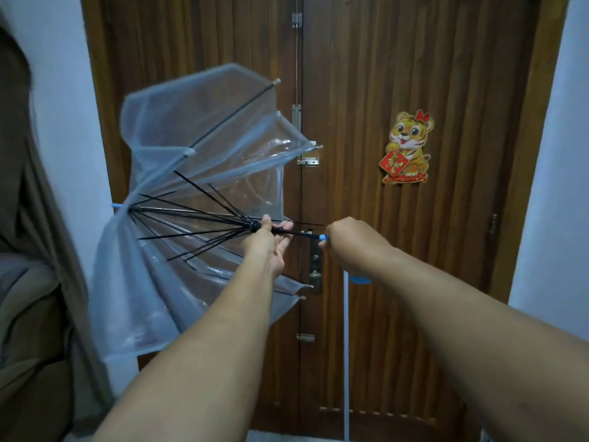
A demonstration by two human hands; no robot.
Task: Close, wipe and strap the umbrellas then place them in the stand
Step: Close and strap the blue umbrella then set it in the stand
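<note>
Umbrella (178,173) held out sideways in front of wooden door (366,74), tip pointing left, canopy clear plastic with pale blue edging, half collapsed, black ribs fanned out. Left hand (271,240) at the runner on the black shaft (299,233), thumb over the top, fingers reaching under and mostly extended; whether they actually curl round the shaft, cannot tell. Right hand (347,240) closed in a fist round the blue handle, only a blue bit showing at its left edge. Both forearms stretched forward. Tiger sticker (406,148) on door, right of the hands. Door latch (308,161) just behind canopy edge. Brown curtain (28,218) at left. White pole (346,346) stands against door below right hand.
</note>
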